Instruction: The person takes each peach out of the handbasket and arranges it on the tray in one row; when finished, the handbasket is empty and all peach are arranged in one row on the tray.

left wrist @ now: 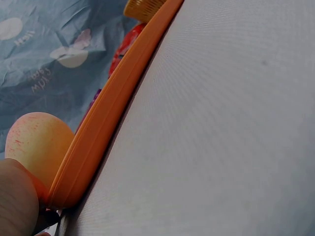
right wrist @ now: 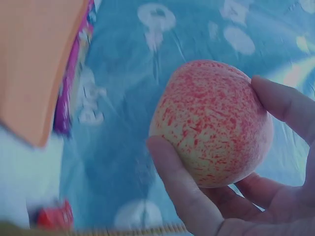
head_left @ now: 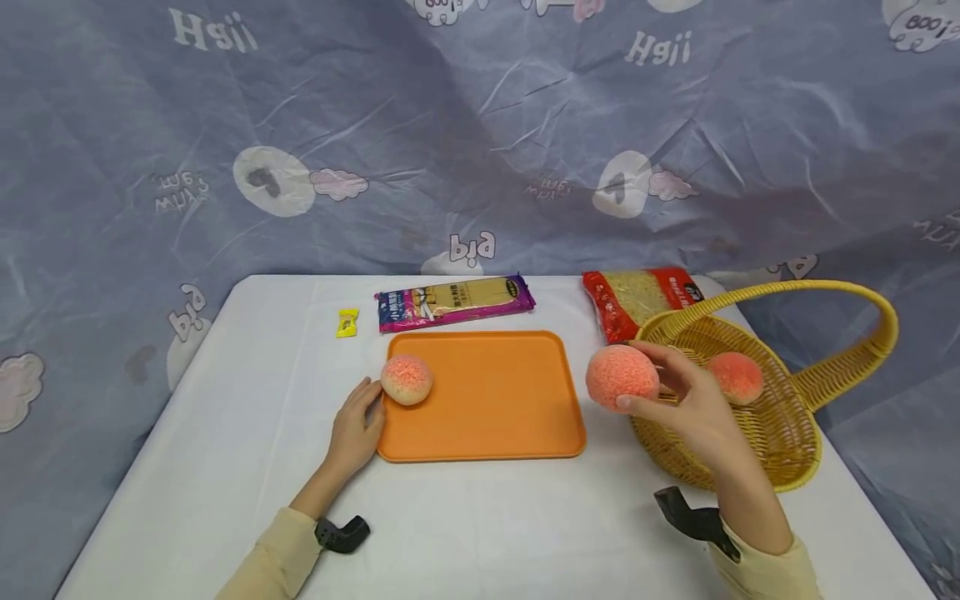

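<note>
One peach (head_left: pixel 406 379) already sits at the left edge of the orange tray (head_left: pixel 487 400), with the left hand (head_left: pixel 358 425) resting just beside it, fingers relaxed and gripping nothing. The right hand (head_left: pixel 686 400) grasps a second peach (head_left: pixel 621 377) between thumb and fingers, lifted in the air between the tray and the yellow wicker basket (head_left: pixel 787 442). A third peach (head_left: pixel 737 377) lies in the basket. Judging by this, the moving of peaches from basket to tray looks about a third done: one placed, one in hand, one left.

The right hand (head_left: pixel 690 408) hides part of the basket's peach (head_left: pixel 737 377).
</note>
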